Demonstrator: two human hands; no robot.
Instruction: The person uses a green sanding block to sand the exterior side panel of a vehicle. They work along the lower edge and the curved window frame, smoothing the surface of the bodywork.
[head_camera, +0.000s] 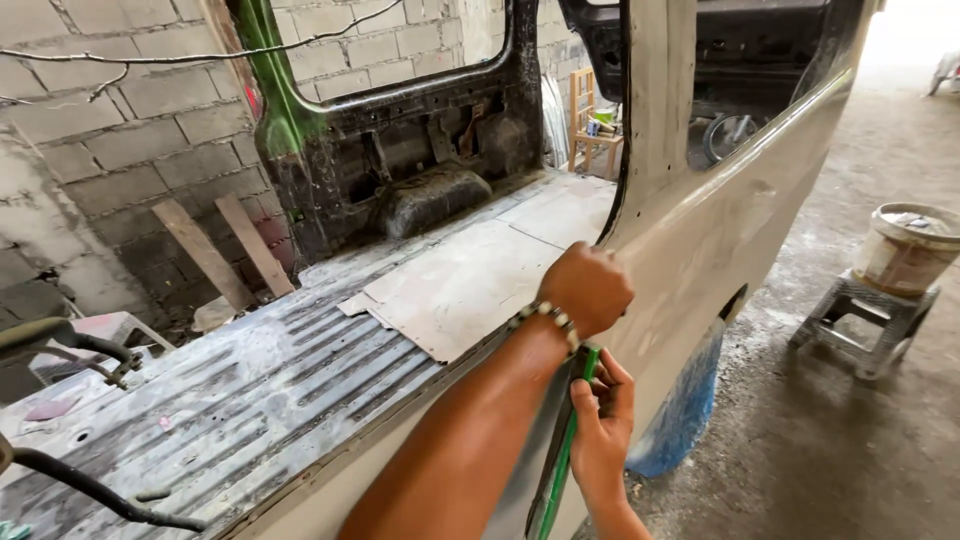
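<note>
My left hand (585, 288), with a bead bracelet at the wrist, is closed in a fist on the top edge of a stripped van's beige side panel (720, 230), at the foot of the door pillar (655, 100). Whether the fist holds anything is hidden. Just below it, my right hand (602, 430) grips a long thin green tool (562, 460) held flat against the outside of the panel. The tool runs down from my fingers towards the bottom of the view.
The van's ribbed metal floor (260, 390) carries a cardboard sheet (470, 280). A blue patch (685, 420) marks the lower panel. A bucket (905, 250) sits on a grey plastic stool (870, 325) on the concrete at right. Planks (205, 250) lean on the block wall.
</note>
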